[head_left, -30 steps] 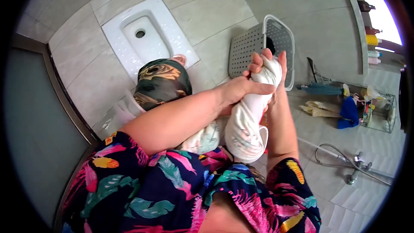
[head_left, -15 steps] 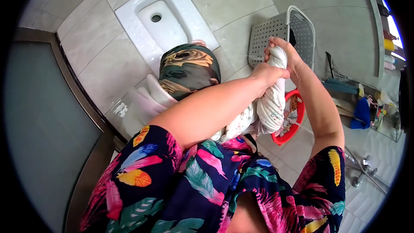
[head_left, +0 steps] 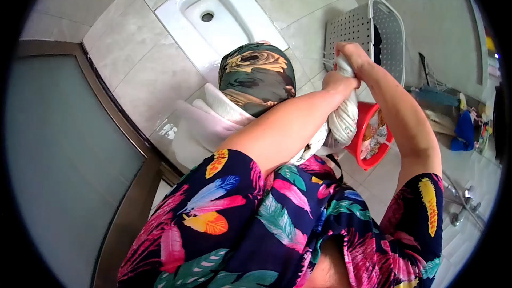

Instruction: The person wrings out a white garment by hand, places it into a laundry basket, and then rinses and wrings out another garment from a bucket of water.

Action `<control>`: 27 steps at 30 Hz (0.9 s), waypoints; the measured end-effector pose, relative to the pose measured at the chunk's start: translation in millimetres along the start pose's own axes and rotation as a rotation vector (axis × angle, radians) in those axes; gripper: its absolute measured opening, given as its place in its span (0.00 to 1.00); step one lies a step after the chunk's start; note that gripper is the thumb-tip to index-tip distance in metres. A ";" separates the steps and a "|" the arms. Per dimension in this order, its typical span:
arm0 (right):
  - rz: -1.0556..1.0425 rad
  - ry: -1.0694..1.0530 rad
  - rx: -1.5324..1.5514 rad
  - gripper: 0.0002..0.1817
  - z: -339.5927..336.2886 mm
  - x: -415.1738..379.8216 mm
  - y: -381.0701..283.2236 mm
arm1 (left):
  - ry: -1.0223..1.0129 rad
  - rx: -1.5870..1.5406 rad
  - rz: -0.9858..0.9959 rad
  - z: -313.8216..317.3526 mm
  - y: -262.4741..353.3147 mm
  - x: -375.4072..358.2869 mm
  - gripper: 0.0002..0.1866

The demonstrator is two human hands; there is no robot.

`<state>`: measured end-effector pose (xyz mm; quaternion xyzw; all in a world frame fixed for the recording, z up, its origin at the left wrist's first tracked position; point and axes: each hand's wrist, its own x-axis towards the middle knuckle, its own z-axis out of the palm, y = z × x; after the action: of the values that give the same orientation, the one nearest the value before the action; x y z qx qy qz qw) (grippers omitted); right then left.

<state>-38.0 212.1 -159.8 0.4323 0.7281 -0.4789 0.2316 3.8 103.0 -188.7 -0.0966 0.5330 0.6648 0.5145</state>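
Note:
A twisted white cloth [head_left: 343, 122] with small printed marks hangs from both hands. My left hand [head_left: 340, 82] is wrapped round its upper part. Just above, my right hand [head_left: 352, 56] grips the top end, its fingers curled and partly hidden. The cloth's lower end lies beside a red bucket [head_left: 362, 128] holding patterned fabric [head_left: 375, 137]. Left of my left forearm is a rounded shape covered in dark green and tan patterned fabric [head_left: 256, 80], with pale fabric [head_left: 218, 112] next to it.
A white squat toilet [head_left: 218, 26] is set in the tiled floor. A grey perforated basket [head_left: 349, 34] with dark contents stands at the upper right. Taps [head_left: 465, 202] and hanging blue items [head_left: 463, 130] are at the right, a framed glass door [head_left: 69, 154] at the left.
The view has shifted, so most things appear farther right. My right hand has turned over the cloth's top, and the hands look closer together. More of the red bucket shows.

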 end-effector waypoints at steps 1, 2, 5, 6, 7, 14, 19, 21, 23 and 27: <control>-0.031 0.028 -0.024 0.11 2.8 2.3 3.9 | 0.001 0.037 0.009 -1.8 -1.5 0.5 0.19; -0.054 0.053 -0.108 0.13 3.3 4.3 6.4 | 0.004 0.125 0.001 -2.8 -1.8 1.8 0.19; -0.089 0.083 -0.225 0.14 8.2 14.6 17.5 | 0.004 0.156 -0.047 -5.3 -10.4 6.6 0.20; -0.003 0.119 -0.178 0.15 13.9 8.4 13.4 | 0.003 0.169 -0.056 -4.6 -13.8 8.5 0.20; 0.003 0.114 -0.164 0.15 15.5 12.1 20.0 | 0.018 0.217 -0.043 -3.6 -17.2 10.5 0.21; -0.054 0.258 -0.319 0.14 15.3 44.4 53.1 | 0.049 0.288 -0.045 -5.4 -28.7 11.1 0.23; 0.010 0.414 -0.446 0.19 23.9 25.4 44.8 | 0.028 0.461 0.046 -3.3 -39.4 18.4 0.20; 0.012 0.424 -0.475 0.19 26.1 25.3 47.0 | 0.019 0.544 0.109 -1.6 -46.3 21.2 0.19; 0.011 0.436 -0.507 0.20 25.1 25.1 46.6 | 0.049 0.613 0.117 -3.9 -43.0 15.2 0.20; 0.084 0.375 -0.529 0.27 27.2 16.4 40.1 | 0.009 0.585 0.088 -5.0 -37.0 10.3 0.20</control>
<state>-14.4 201.1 -203.8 0.4673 0.8388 -0.1753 0.2175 26.2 101.3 -220.3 0.0759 0.7079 0.5042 0.4887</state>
